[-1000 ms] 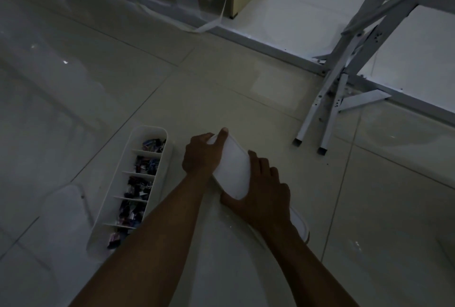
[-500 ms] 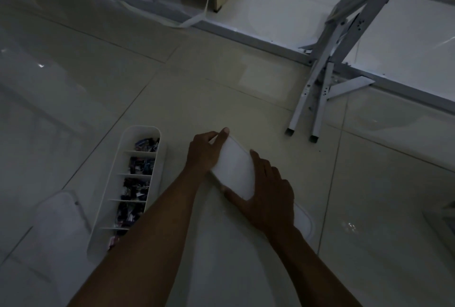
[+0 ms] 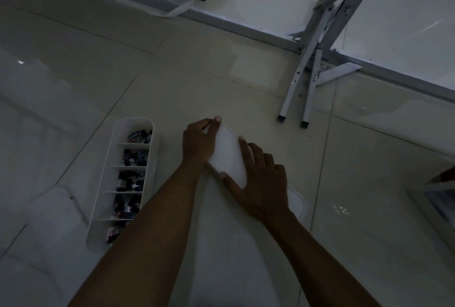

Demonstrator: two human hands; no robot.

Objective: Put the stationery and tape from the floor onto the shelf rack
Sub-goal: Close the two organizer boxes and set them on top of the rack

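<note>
Bare floor (image 3: 98, 80) ahead; organizer tray (image 3: 115, 183) left, metal legs (image 3: 295, 95) right.

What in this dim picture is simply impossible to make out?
- White box, head view: contents hidden by its lid and both hands, left hand, right hand.
- Divided tray: its small dark items are too dim to identify.
- Rack: cut off by the right edge.

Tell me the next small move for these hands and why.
Probably press the white lid down flat. Both the left hand and the right hand grip it, and its far end looks raised while its near corner sits low. The open tray of clips waits alongside.
</note>
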